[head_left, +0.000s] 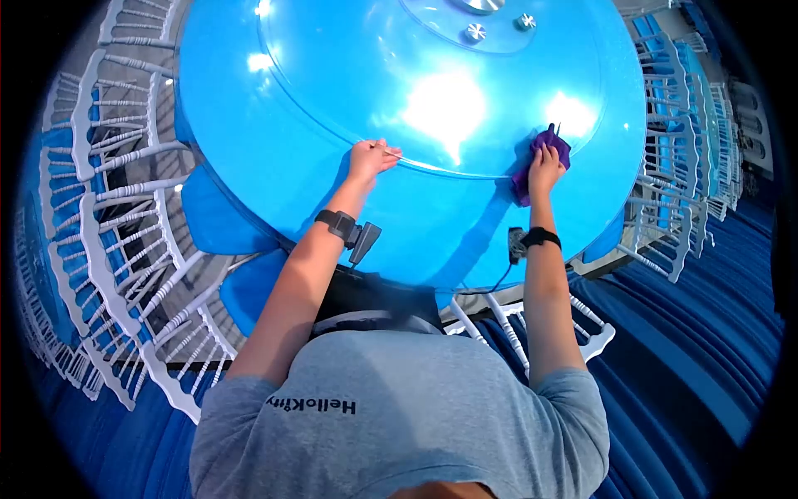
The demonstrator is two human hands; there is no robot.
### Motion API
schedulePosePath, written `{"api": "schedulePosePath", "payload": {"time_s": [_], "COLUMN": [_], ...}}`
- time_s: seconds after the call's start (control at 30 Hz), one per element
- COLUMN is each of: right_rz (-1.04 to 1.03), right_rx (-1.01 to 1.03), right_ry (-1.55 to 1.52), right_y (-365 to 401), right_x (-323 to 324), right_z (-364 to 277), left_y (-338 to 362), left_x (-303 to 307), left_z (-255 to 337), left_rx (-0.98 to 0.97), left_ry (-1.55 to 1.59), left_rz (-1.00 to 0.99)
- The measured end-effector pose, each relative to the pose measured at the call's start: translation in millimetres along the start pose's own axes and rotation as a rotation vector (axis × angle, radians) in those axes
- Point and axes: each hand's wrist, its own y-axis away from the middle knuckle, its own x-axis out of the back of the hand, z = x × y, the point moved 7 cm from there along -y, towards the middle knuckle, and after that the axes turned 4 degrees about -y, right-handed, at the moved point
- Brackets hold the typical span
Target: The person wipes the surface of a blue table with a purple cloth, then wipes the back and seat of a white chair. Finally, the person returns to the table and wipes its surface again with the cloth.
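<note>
My right hand [546,170] grips a bunched purple cloth [559,150] on the right part of the round blue table [332,212]. Part of the cloth hangs out below the fingers, and another part sticks up past the fingertips. On the left, my left hand [374,160] is closed at the near rim of the large clear glass turntable [320,91] that lies over the table. Its fingers appear to pinch that rim, though the exact contact is small in view. Each wrist wears a black strap with a small dark device.
Shiny metal pieces [475,32] sit at the turntable's middle. White spindle-back chairs [112,262] crowd the left, and more white chairs [677,150] stand on the right. Blue pleated fabric [665,349] spreads at the lower right. Bright light reflections cover parts of the glass.
</note>
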Motion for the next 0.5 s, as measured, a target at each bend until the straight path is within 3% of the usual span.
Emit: {"api": "schedulePosePath", "payload": {"time_s": [0.07,0.27,0.4,0.47,0.5], "right_rz": [0.027,-0.191,-0.242,-0.417,-0.640], "right_rx": [-0.121,0.151,0.233,0.192,-0.268], "right_ry": [-0.032,-0.179,-0.332,-0.753,-1.042], "right_y": [4.4,51.3,71.0,75.6,86.4], "right_x": [-2.4,-29.6,-20.8,-26.8,-25.8], "right_z": [-38.0,-210.9,-245.1,-229.6,-219.3], "left_y": [5.9,1.8,-7.0,-11.5,-19.6], "left_x": [-6.5,-4.4,-1.3,1.0,6.6], "left_z": [0.6,2.9,3.9,-2.6,-10.5], "left_rx": [-0.003,0.019,0.059,0.074,0.057], "left_ry": [-0.054,-0.045,-0.087,-0.200,-0.269], "left_rz": [0.011,0.032,-0.057,-0.101,-0.070]}}
